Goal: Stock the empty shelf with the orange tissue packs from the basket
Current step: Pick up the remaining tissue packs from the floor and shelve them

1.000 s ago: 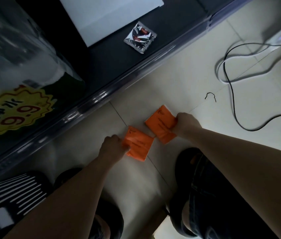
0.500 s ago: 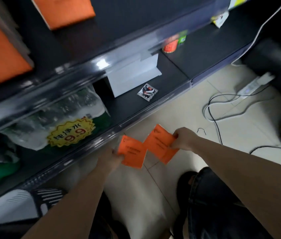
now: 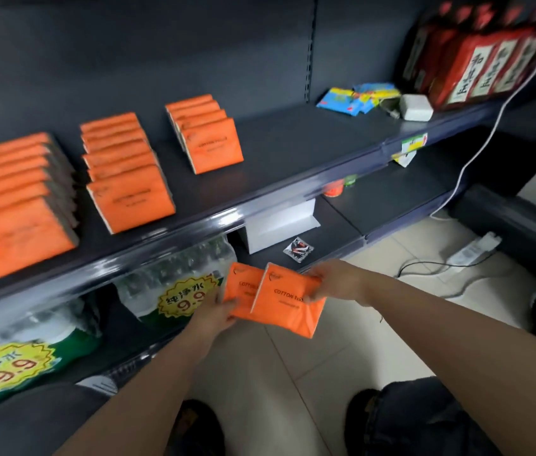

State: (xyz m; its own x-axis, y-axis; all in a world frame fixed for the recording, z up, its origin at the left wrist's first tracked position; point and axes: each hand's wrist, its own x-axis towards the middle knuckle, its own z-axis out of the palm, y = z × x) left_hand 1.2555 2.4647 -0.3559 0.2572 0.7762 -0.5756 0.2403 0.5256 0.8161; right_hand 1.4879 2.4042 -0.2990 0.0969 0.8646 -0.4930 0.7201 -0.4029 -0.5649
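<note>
Head view, person crouched at the shelf (image 3: 293, 149).

Hands: the left hand (image 3: 217, 312) grips the left pack (image 3: 243, 292) at its lower left corner, thumb on the front. The rest of its fingers are hidden behind the pack, so probably curled round the back. The right hand (image 3: 337, 281) pinches the right pack (image 3: 288, 309) at its right edge, thumb on the printed face. Both packs are in the air, below the shelf lip and over the floor (image 3: 293, 373). The right pack overlaps the left one's right edge.

Stock on the shelf: three rows of orange packs stand upright, running front to back.
- left row (image 3: 16, 209): the deepest, reaches close to the front edge
- middle row (image 3: 125, 174): about as full
- right row (image 3: 207, 136): only about four packs, bare shelf in front of it

Right of that row the shelf is bare up to some blue packets (image 3: 352, 100).

Judgement: the task is well along but not finished. The two held packs are not yet placed, and the short right row looks like the place for them. The basket is out of view, so the remaining count is unknown.
</note>
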